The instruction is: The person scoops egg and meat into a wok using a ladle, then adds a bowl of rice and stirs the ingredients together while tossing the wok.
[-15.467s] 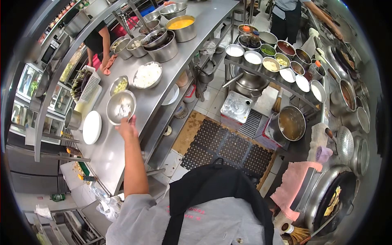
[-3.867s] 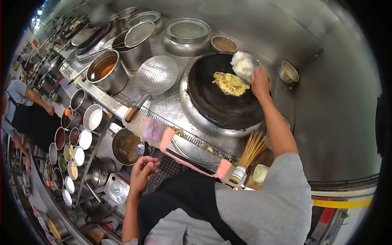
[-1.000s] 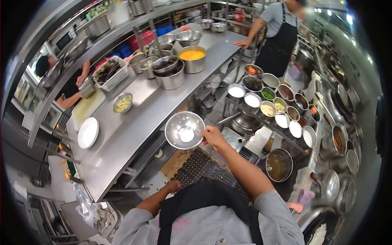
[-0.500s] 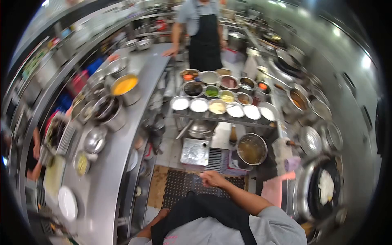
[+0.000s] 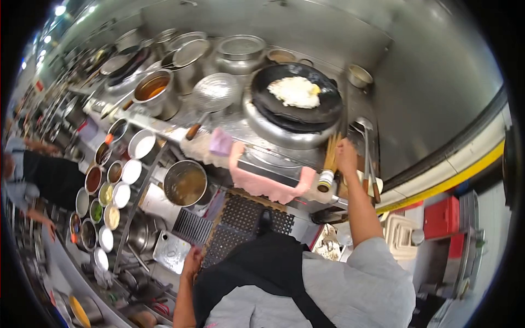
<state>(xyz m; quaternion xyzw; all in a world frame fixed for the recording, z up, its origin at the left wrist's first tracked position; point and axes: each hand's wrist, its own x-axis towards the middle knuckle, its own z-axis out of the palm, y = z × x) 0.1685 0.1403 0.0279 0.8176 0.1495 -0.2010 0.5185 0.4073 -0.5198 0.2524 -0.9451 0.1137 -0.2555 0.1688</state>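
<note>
The right hand (image 5: 346, 153) reached to the ladle (image 5: 365, 143) lying beside the wok (image 5: 298, 104) on the bench (image 5: 229, 128); whether its fingers had closed on the handle could not be told. The ladle looked stiff, light steel, best gripped far down its handle. The left hand (image 5: 192, 258) hung loosely curled, empty. The wok held rice (image 5: 295, 91); a pot (image 5: 185, 182) held brown liquid.
</note>
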